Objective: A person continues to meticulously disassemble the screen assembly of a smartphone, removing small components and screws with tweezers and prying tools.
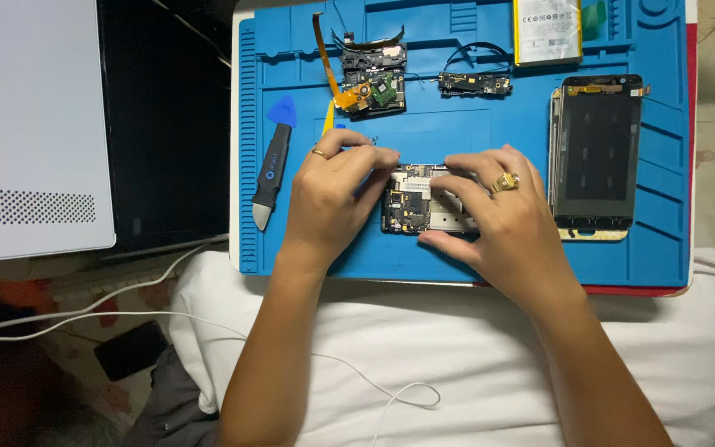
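A phone circuit board (pixel 411 203) with metal shields lies on the blue repair mat (pixel 457 136). My left hand (pixel 333 194), a ring on one finger, pinches the board's upper left corner with fingertips. My right hand (pixel 490 211), wearing a gold ring, grips the board's right side, thumb under its lower edge. Both hands hold the board between them, and part of it is hidden under my fingers.
A blue-tipped pry tool (pixel 272 165) lies at the mat's left. A camera module assembly with an orange flex cable (pixel 370 79), a small board (pixel 473 83), a battery (pixel 548 29) and a phone frame (pixel 596 157) lie on the mat. A white cable (pixel 208 319) crosses the white pillow.
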